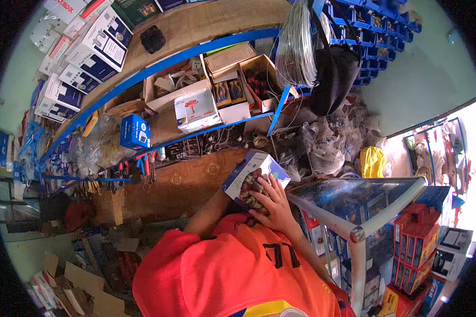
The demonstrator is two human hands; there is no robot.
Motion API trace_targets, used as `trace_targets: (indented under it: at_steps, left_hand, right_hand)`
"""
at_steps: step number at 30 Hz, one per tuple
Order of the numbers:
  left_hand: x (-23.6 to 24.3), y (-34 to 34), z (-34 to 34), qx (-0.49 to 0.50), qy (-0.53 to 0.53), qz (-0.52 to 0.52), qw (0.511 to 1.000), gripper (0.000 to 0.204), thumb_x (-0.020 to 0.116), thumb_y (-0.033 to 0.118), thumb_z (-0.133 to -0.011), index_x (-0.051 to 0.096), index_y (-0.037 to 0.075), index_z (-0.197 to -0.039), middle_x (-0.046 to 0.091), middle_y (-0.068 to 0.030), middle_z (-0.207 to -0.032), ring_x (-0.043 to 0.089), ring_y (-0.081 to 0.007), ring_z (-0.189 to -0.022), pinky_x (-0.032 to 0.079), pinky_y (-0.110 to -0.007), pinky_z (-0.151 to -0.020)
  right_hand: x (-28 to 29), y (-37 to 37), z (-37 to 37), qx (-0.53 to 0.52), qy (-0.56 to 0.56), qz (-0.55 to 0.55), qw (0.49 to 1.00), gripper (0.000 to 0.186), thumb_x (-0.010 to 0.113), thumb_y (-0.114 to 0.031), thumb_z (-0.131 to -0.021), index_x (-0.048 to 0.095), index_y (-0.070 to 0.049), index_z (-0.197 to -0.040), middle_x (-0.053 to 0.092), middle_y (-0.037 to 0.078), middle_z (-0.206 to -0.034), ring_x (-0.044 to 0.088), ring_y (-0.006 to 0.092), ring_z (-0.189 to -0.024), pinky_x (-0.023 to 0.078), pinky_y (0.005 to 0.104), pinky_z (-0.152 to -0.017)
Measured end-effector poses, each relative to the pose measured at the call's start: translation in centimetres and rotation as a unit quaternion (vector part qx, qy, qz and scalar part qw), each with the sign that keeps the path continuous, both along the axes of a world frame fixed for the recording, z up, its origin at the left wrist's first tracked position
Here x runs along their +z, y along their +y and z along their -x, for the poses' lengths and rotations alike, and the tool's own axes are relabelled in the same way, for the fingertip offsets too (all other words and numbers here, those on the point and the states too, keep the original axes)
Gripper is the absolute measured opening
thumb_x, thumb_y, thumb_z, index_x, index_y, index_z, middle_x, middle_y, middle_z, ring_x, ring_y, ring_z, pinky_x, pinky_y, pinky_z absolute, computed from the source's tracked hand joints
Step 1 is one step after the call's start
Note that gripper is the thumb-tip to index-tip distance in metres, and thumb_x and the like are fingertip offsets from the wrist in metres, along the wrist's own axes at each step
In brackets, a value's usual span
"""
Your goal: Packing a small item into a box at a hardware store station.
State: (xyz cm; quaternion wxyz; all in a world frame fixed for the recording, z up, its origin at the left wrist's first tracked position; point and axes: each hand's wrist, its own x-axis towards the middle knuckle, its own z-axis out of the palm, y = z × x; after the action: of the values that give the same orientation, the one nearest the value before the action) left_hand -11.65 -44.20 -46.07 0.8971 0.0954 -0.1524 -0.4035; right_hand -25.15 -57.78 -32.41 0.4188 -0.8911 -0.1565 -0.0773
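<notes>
A white and blue-purple cardboard box [255,175] with a dark reddish picture on its face is held up, tilted, in front of my chest. My right hand [270,203] presses on its pictured face with the fingers spread and slightly bent, holding it from the right. From the lower left my left forearm [209,215] reaches to the box's near left edge. The left hand itself is hidden behind the box, so its fingers do not show.
Beyond the box runs a blue-edged wooden shelf [209,33] with cartons and tools. A glass display case [349,198] with a pale frame stands close on my right, with stacked red boxes [417,245] beyond. A wire coil [297,50] and black bag [336,79] hang far right.
</notes>
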Motion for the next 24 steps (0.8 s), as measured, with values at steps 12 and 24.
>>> trace_targets:
  at_steps: [12, 24]
  left_hand:
    - [0.3, -2.0, -2.3, -0.022, -0.037, 0.194, 0.980, 0.064, 0.049, 0.042, -0.108, 0.040, 0.002, -0.158, 0.049, -0.0179, -0.155, 0.047, -0.0291, -0.145, 0.038, -0.043, -0.122]
    - [0.6, -4.5, -2.9, -0.041, -0.093, 0.351, 0.931, 0.068, 0.052, 0.043, -0.107, 0.037, 0.002, -0.159, 0.050, -0.0185, -0.154, 0.046, -0.0307, -0.146, 0.038, -0.043, -0.121]
  right_hand:
    - [-0.7, -2.0, -2.7, -0.032, -0.028, -0.021, 0.999, 0.050, 0.081, -0.021, -0.082, 0.069, -0.010, -0.130, 0.045, 0.021, -0.160, 0.031, 0.0511, -0.153, 0.029, 0.0584, -0.122]
    - [-3.2, -4.7, -7.0, -0.146, -0.008, -0.133, 0.980, 0.047, 0.078, -0.017, -0.084, 0.067, -0.006, -0.129, 0.055, 0.023, -0.151, 0.037, 0.0479, -0.151, 0.034, 0.0509, -0.120]
